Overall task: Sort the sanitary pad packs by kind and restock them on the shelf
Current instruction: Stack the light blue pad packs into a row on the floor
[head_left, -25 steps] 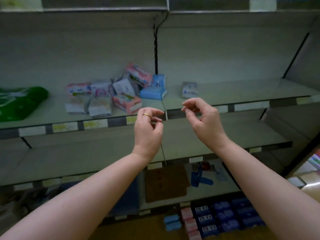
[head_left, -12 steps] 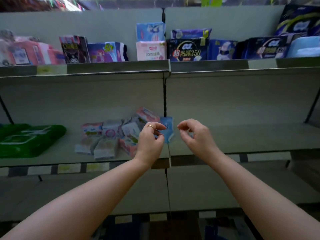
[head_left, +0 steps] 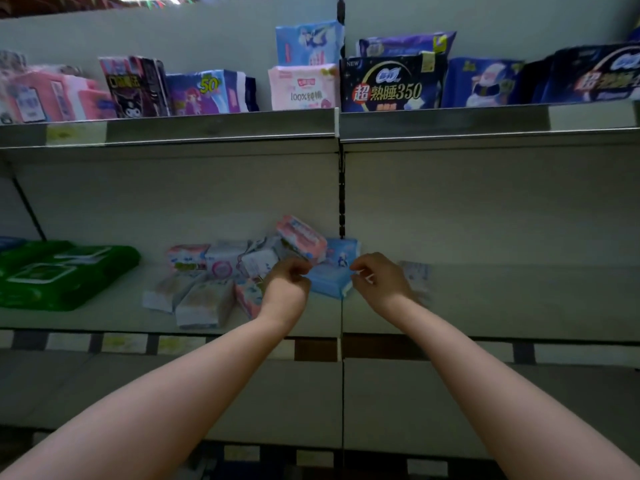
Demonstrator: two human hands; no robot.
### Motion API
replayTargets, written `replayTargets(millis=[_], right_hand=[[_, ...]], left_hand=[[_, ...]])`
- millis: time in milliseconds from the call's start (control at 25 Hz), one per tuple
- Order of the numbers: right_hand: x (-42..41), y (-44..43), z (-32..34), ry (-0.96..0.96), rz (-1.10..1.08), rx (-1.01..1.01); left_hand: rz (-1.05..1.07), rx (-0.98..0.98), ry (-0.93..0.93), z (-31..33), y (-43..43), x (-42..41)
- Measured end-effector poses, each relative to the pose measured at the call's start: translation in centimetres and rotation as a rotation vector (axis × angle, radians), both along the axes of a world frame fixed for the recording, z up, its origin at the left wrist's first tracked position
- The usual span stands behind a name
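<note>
Compared with half a second ago, both hands are further forward, close in front of the pile of small packs (head_left: 207,301) on the middle shelf (head_left: 519,299). The left hand (head_left: 286,284) and the right hand (head_left: 377,280) have curled fingers, and nothing shows inside them. The packs lie mixed, pink and white. A blue pack (head_left: 329,280) shows between the hands and a pink pack (head_left: 301,237) leans tilted on top. One pale pack (head_left: 415,271), blurred, lies alone just beyond the right hand.

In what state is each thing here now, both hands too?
left hand: fingers curled, holding nothing.
right hand: fingers curled, holding nothing.
small pad packs: jumbled heap, unsorted, on middle shelf.
blue pack: lying flat between the hands.
pink pack: tilted atop the heap.
green packs: lying flat, left.
</note>
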State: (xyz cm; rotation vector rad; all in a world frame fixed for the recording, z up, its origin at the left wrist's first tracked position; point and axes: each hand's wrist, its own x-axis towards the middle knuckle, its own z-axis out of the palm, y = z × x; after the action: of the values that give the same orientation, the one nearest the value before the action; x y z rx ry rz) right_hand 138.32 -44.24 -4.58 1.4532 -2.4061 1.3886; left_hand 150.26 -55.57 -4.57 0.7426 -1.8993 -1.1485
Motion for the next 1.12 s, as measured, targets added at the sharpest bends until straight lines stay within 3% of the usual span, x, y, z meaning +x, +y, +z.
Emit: replayTargets(millis=[360, 680, 880, 1120], right_hand=[[-6.1, -8.6, -4.7, -0.148, -0.022, 0.278], [-10.8, -15.3, -7.8, -0.101, -0.085, 0.573], [-11.2, -13.5, -6.6, -0.121, -0.046, 0.625], [-10.2, -7.6, -1.6, -0.425, -0.016, 0.464]], left_hand=[[-0.013, -0.026, -0.111, -2.1, -5.9, -4.9], [-0.062, -0.026, -0.188, -4.4, -11.7, -7.9], [-0.111, -0.016, -0.236, -5.2, -12.3, -9.0], [-0.089, -0.032, -0.233, -4.6, -9.7, -8.6]])
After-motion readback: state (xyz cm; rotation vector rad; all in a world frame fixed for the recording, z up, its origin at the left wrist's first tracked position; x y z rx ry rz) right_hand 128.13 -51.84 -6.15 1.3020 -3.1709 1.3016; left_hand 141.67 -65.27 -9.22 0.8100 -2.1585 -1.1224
